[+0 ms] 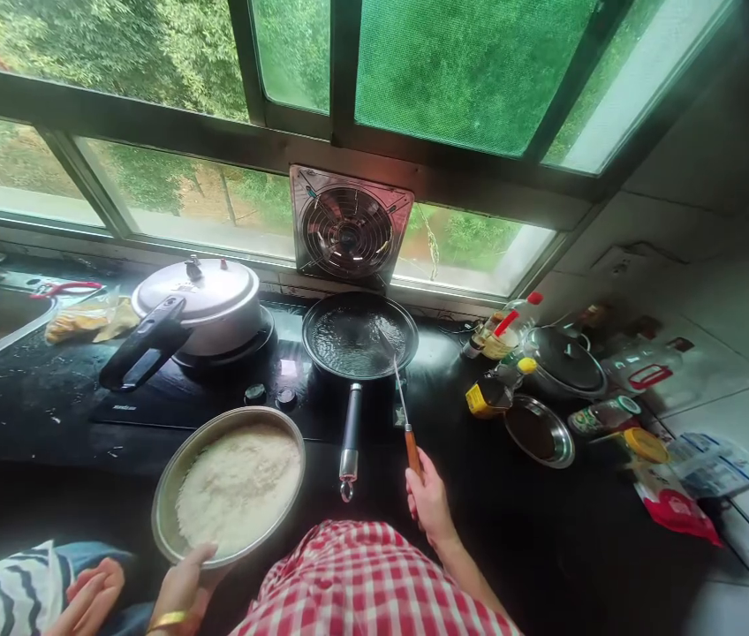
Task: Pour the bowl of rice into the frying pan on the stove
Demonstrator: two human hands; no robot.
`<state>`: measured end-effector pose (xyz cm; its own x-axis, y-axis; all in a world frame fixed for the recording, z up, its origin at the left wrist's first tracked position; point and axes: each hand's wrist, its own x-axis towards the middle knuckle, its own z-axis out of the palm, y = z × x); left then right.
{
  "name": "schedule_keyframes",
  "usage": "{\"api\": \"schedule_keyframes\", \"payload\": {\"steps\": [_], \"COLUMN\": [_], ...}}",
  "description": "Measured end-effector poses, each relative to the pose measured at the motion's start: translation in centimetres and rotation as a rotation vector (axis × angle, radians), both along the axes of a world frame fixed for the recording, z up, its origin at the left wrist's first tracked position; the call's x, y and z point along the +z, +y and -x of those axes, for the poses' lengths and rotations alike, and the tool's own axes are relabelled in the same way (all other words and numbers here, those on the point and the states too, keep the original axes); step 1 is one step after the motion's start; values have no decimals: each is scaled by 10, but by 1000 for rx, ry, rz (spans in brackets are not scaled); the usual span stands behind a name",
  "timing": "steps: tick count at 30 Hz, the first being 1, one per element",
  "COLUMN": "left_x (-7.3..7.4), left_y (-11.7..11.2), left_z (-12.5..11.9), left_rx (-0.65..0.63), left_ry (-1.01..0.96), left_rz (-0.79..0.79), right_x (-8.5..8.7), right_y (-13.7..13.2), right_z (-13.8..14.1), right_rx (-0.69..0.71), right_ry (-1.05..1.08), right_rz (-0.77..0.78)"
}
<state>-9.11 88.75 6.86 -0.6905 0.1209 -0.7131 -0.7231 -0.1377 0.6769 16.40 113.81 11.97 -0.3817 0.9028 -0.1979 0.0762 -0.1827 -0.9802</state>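
Observation:
My left hand (187,583), with a gold bracelet at the wrist, grips the near rim of a round metal pot (163,495), thumb over the edge. White rice (242,486) fills much of this pot, which is tilted toward me. My right hand (428,496) is closed round the wooden handle of a spatula (412,449). The spatula's metal shaft slants up and left, and its blade end is inside a black frying pan (356,373). The pan's inner surface looks wet and shiny. It sits on the stove, its handle pointing toward me.
A pressure cooker (222,309) occupies the left burner, its black handle jutting forward. Bottles (492,393), a metal bowl (563,449) and a lidded pot (563,358) crowd the right side. Another person's hand (93,596) is at lower left. A fan (351,228) is behind the pan.

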Motion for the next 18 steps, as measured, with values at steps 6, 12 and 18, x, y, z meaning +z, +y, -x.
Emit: {"api": "schedule_keyframes", "payload": {"steps": [6,12,18], "left_x": [15,23,33], "left_y": [10,9,2], "left_z": [-7,-6,-9], "left_rx": [-21,-23,-11], "left_ry": [-72,-46,-45], "left_rz": [-47,-33,-17], "right_x": [-3,-4,-11], "right_y": [1,2,4], "right_z": [0,0,2], "right_rx": [-6,5,0], "right_ry": [21,4,-8], "right_rz": [11,-6,-24]}}
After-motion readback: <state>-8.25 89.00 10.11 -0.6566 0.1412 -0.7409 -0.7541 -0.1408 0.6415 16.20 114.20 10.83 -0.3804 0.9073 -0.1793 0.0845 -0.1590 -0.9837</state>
